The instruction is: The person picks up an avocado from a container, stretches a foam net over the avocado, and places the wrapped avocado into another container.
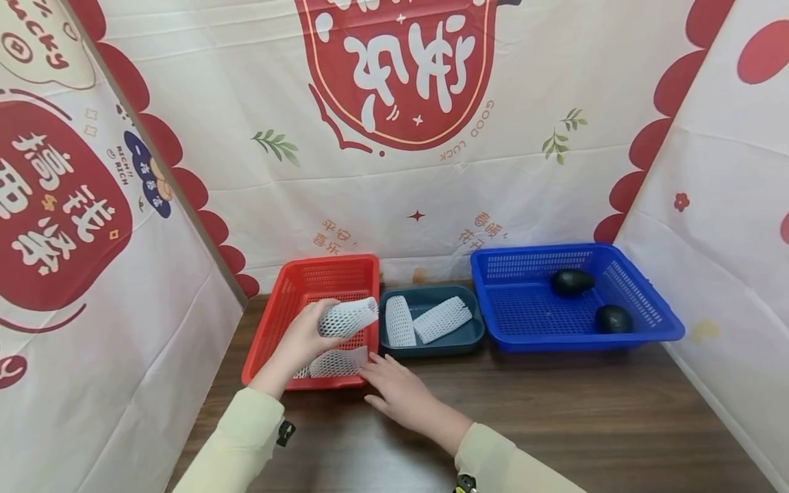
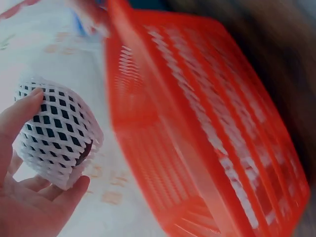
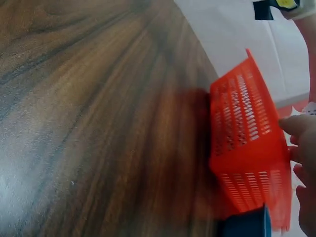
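Head view: left hand has a dark fruit in a white foam net held over the red basket. Right hand isn't clenched, just fingers resting at the basket's near right corner. Another foam-netted piece lies inside by the near wall, so that spot's taken. Green tray next door has two foam nets, blue basket two dark fruits.

Left wrist view: thumb on one side, fingers round the other. Probably firm and fairly light, with a soft, grippy net that could slide off, so hold it round the middle, fruit and all. The basket wall stands right beside it.

Right wrist view: fingers at the basket rim, tray corner close by, wooden table below.
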`<state>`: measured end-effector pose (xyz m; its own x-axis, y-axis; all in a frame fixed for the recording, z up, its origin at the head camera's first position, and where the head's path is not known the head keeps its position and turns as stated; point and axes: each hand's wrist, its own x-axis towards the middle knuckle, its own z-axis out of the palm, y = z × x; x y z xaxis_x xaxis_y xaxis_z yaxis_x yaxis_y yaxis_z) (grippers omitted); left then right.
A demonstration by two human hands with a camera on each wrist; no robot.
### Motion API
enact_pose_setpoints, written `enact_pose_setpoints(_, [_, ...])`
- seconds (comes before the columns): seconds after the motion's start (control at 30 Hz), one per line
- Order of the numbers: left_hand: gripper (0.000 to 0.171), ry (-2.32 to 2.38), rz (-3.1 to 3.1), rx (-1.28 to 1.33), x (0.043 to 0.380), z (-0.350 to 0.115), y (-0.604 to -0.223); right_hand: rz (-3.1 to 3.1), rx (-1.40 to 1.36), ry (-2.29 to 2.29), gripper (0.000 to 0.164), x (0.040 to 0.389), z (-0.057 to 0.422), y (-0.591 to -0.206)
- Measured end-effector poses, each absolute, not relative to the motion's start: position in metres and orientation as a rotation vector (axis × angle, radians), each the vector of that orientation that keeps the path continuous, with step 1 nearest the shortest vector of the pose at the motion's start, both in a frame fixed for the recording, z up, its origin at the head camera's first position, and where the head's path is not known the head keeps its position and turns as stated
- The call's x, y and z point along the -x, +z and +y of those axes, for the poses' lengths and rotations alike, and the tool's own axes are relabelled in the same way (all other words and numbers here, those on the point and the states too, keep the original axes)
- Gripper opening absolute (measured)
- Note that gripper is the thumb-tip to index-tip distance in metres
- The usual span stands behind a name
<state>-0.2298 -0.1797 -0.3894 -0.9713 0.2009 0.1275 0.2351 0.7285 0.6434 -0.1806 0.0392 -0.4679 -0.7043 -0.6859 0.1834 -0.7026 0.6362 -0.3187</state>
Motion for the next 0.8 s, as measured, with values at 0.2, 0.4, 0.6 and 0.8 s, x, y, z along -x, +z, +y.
enact_pose_setpoints(0.2, [0.066,-0.62,-3.039,0.438,0.253,-0.192,-0.405,-2.715,-1.172,0.444,0.038,0.176,0.033,-0.469])
enact_pose_setpoints(0.4, [0.063,-0.435,-3.142,0.418,0.272,-0.196,-0.413,-2.697,-1.154,0.44,0.039,0.174,0.032,-0.471])
enact_pose_setpoints(0.6, [0.064,-0.319,-3.221,0.488,0.288,-0.186,-0.423,-2.74,-1.13,0.458,0.042,0.173,0.031,-0.472])
enact_pose_setpoints(0.8, [0.061,-0.208,-3.246,0.519,0.3,-0.18,-0.437,-2.747,-1.118,0.468,0.043,0.172,0.029,-0.473])
